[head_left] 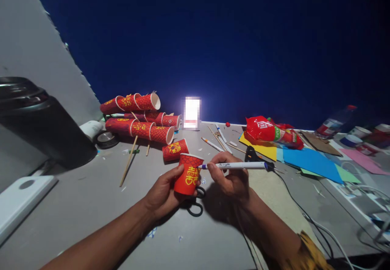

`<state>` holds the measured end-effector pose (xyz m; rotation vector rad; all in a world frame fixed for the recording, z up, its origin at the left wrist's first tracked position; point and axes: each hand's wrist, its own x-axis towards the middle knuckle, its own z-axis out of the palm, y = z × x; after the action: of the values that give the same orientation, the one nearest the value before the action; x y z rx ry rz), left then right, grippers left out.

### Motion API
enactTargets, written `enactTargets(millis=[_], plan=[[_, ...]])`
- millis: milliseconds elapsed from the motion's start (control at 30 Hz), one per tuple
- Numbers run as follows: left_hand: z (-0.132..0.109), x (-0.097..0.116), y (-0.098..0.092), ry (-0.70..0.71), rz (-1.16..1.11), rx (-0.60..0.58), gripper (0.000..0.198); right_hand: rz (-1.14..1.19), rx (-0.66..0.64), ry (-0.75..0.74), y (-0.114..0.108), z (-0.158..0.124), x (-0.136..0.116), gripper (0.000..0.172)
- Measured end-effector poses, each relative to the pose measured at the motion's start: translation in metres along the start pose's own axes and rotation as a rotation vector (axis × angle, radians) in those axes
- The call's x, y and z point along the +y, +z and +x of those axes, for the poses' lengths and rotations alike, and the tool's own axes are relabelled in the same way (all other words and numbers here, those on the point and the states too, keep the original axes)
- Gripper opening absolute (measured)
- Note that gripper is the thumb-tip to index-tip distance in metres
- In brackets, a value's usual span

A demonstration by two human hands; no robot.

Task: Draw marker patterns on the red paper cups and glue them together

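Note:
A red paper cup (184, 180) with yellow characters and a dark scale pattern near its rim is held upright in my left hand (166, 190). My right hand (232, 176) grips a white acrylic marker (251, 165), its purple tip at the cup's upper right side. Whether the tip touches the cup I cannot tell. Below the cup, the black handles of a pair of scissors (196, 210) show on the table; their blades are hidden. Just behind, another red paper cup (176, 151) lies on its side.
Stacked red cups (140, 129) lie at the back left, with a wooden stick (129, 162) before them. A black bottle (45, 119) stands left. To the right are a red plastic package (262, 129), blue paper (309, 162), a black glue gun (251, 154) and cables.

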<state>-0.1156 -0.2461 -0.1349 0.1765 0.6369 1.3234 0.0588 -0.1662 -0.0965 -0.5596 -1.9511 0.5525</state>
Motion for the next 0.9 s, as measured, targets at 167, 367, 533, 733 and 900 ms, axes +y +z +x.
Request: enactTargets(millis=[167,367,533,733,900], plan=[[-0.0014,0.0005,-0.0015,0.001,0.041,0.03,0.037,-0.001,0.158,-0.027,-0.0015,0.0024,0.0004,0.013],[-0.0011,0.0008,0.0008,-0.034,0.04,0.069,0.036,-0.014,0.121,-0.047,-0.002,0.0045,-0.0006,0.013],[0.0005,-0.0003,-0.0004,-0.038,0.036,0.065,0.034,-0.009,0.065,-0.053,-0.0009,0.003,-0.0032,0.012],[-0.0011,-0.0017,0.0003,-0.063,0.037,0.044,0.034,-0.05,0.024,-0.058,0.0002,0.0006,-0.0033,0.016],[-0.0016,-0.0014,0.0019,-0.064,0.055,0.04,0.035,-0.024,0.019,-0.07,0.0012,0.001,-0.0031,0.014]])
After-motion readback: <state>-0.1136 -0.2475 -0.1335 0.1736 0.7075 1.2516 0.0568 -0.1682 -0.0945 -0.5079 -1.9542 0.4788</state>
